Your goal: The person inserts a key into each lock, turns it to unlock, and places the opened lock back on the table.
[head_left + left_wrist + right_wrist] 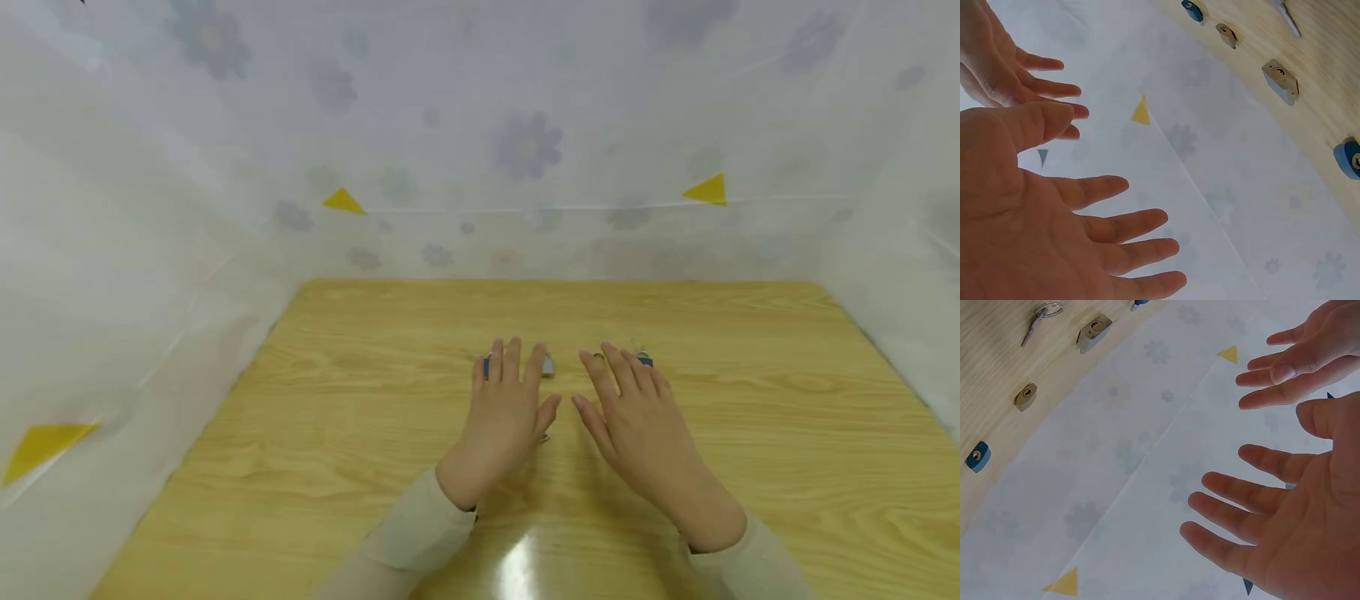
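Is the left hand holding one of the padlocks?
No. In the left wrist view the left hand is open with fingers spread and holds nothing, while the padlocks lie apart on the table.

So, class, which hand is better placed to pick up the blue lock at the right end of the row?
Probably right: the right hand hovers open, its fingertips beside that blue lock; the left hand is by the row's other end.
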